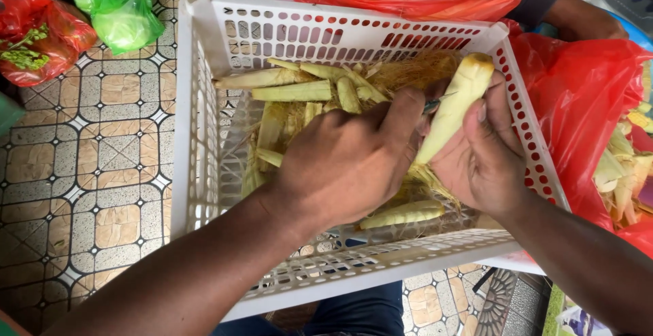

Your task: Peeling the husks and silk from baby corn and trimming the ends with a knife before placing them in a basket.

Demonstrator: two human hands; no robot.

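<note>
While right hand [486, 162] grips a husked corn ear [452, 108] over the white basket [197, 105] | left hand [350, 162] closed on a small blade [432, 106] at the ear | peeled husks [292, 91] piled beyond the hands | red bag [578, 98] beside right hand holds more.

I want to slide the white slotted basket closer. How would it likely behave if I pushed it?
The white basket looks like thin plastic full of slots, so probably light and a little flexible. It holds only baby corn ears and husk silk, so likely little weight. On the smooth tiled floor it should slide easily rather than tip.
</note>
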